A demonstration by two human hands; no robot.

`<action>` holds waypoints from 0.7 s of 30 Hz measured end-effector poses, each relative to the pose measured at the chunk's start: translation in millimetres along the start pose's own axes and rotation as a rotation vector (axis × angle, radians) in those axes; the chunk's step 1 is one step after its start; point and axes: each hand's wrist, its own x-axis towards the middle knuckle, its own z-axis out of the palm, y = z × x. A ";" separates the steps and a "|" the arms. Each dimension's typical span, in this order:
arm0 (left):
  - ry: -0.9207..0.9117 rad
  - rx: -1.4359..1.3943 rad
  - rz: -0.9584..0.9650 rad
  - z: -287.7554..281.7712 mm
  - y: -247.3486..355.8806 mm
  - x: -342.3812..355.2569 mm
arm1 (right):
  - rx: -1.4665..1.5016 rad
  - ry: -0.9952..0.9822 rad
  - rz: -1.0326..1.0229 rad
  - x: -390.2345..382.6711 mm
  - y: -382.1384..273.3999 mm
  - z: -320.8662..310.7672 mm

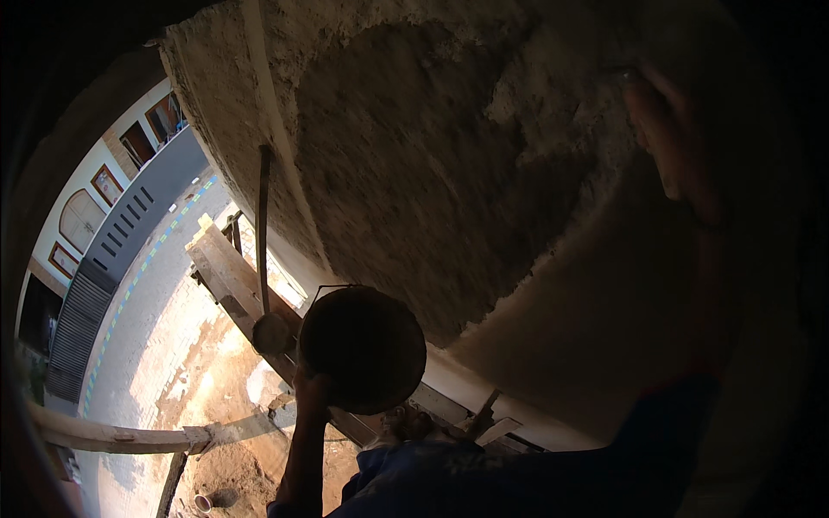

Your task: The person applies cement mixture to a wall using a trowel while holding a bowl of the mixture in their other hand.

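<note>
My left hand (313,388) holds a dark round bucket (361,350) with a thin wire handle, gripping it at its lower left side. My right hand (669,142) is raised against the shadowed rough plaster wall (414,173) at the upper right, fingers curled; whatever is in it is too dark to make out. A long stick-like tool (263,224) with a round end (271,333) stands just left of the bucket, its upper end against the wall.
Wooden planks (224,268) run below me beside the wall, near my feet. A timber rail (112,436) crosses the lower left. Far below are a sandy ground (233,470), a paved road (134,328), a grey fence (112,250) and a white building (95,168).
</note>
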 end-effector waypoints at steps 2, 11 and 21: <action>-0.091 -0.025 -0.038 24.1 -7.8 7.3 | -0.285 -0.233 0.158 -36.8 -22.2 -36.2; -0.033 -0.056 -0.098 25.8 -57.2 21.4 | -0.105 -0.543 0.061 -209.3 125.9 131.9; 0.011 -0.044 -0.126 -0.6 -55.8 9.5 | 0.201 -0.192 0.234 -201.5 192.8 174.1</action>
